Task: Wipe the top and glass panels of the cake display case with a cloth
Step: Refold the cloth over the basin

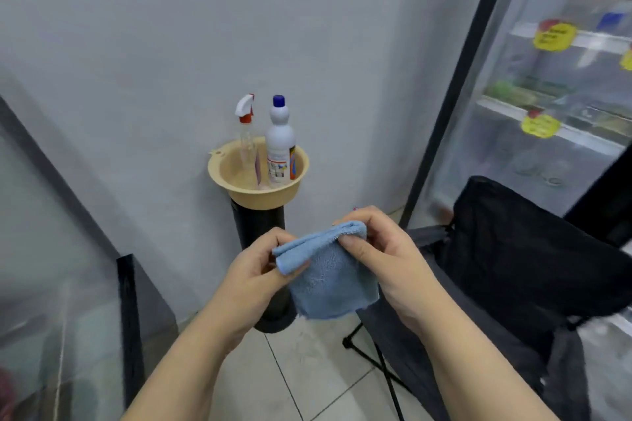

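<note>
A single wide view looks from the person's head, forward and down into a room corner. Both forearms run up from the near edge; the left hand [254,270] and right hand [383,256], with a cloth [328,280] between them, sit close to the lens at lower middle. The wall [171,44] stands far ahead, a glass door [533,96] far right, the tiled floor [307,369] near, below

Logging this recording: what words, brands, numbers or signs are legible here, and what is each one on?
Nothing reads clearly enough to quote.
Yellow tags on the cooler shelves: dark writing, too blurred to read.
White bottle label: print too small to read.
Spray bottle: no legible text.
</note>
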The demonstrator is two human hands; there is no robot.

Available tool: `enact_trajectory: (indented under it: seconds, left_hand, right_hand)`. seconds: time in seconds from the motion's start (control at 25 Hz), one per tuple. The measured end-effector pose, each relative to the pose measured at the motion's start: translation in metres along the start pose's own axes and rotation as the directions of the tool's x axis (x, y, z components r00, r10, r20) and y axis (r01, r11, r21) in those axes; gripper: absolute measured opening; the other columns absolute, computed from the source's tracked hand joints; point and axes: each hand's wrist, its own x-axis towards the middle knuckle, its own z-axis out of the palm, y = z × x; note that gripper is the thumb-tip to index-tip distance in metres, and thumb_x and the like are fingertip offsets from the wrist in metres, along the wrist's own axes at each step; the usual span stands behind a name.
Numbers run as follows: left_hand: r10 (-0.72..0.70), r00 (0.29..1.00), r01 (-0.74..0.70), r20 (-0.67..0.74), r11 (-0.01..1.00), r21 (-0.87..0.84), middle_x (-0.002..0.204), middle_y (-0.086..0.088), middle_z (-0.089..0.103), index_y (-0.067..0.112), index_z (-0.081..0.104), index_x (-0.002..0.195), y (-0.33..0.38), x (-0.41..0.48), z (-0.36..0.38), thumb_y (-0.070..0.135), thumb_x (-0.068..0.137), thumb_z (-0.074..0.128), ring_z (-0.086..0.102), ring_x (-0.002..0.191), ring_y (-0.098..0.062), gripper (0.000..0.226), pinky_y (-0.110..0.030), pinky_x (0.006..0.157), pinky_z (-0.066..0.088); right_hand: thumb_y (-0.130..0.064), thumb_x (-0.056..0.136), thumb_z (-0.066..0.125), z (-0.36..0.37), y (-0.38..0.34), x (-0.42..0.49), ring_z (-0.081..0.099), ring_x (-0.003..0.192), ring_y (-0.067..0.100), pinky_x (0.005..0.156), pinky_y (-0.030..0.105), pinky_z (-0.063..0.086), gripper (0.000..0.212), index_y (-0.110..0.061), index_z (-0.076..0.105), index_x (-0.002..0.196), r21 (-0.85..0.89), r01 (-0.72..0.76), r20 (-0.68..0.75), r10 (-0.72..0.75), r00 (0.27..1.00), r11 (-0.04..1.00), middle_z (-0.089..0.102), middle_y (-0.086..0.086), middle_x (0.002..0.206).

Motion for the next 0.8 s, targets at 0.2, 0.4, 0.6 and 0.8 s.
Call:
enact_trajectory:
  seconds: [0.2, 0.4, 0.6, 0.8]
  left_hand:
    - [0.113, 0.968, -0.105, -0.222, 0.993, 0.048, 0.081, 0.002, 0.067, 0.032, 0.055, 0.087, 0.012, 0.062, 0.004, 0.024, 0.076, 0.073, 0.059, 0.074, -0.011, 0.022, -0.021, 0.067, 0.047]
    - [0.164, 0.942, -0.058, -0.292, 0.938, 0.340, 0.077, 0.009, 0.056, 0.033, 0.056, 0.080, 0.007, 0.094, -0.011, 0.042, 0.071, 0.062, 0.049, 0.072, -0.011, 0.014, -0.025, 0.067, 0.040]
    - [0.074, 0.914, 0.041, -0.399, 0.962, 0.272, 0.074, 0.013, 0.060, 0.025, 0.061, 0.075, -0.004, 0.111, -0.038, 0.020, 0.071, 0.070, 0.056, 0.069, -0.001, 0.011, -0.014, 0.065, 0.044]
    - [0.031, 0.925, 0.096, -0.378, 0.946, 0.311, 0.076, 0.007, 0.065, 0.022, 0.066, 0.076, -0.009, 0.146, -0.099, 0.015, 0.074, 0.074, 0.058, 0.069, -0.002, 0.011, -0.013, 0.066, 0.045]
  right_hand:
    - [-0.026, 0.082, 0.062, -0.049, 0.002, 0.084, 0.049, 0.071, 0.006, 0.064, 0.022, 0.041, 0.019, -0.044, 0.061, 0.088, -0.159, 0.081, 0.192, -0.049, 0.980, 0.984, 0.058, -0.022, 0.079]
    - [-0.020, 0.083, 0.062, -0.068, 0.008, 0.164, 0.055, 0.086, -0.005, 0.070, 0.015, 0.041, 0.015, -0.033, 0.064, 0.090, -0.262, 0.252, 0.544, -0.073, 0.836, 0.932, 0.062, -0.029, 0.092]
    - [-0.034, 0.077, 0.065, -0.045, 0.036, 0.219, 0.053, 0.090, 0.001, 0.072, 0.007, 0.034, 0.014, -0.036, 0.062, 0.090, -0.388, 0.416, 0.588, -0.127, 0.799, 0.822, 0.061, -0.021, 0.094]
    - [-0.039, 0.086, 0.050, -0.013, 0.057, 0.269, 0.049, 0.094, 0.007, 0.082, 0.019, 0.039, 0.014, -0.037, 0.057, 0.097, -0.347, 0.525, 0.713, -0.145, 0.686, 0.777, 0.058, -0.024, 0.095]
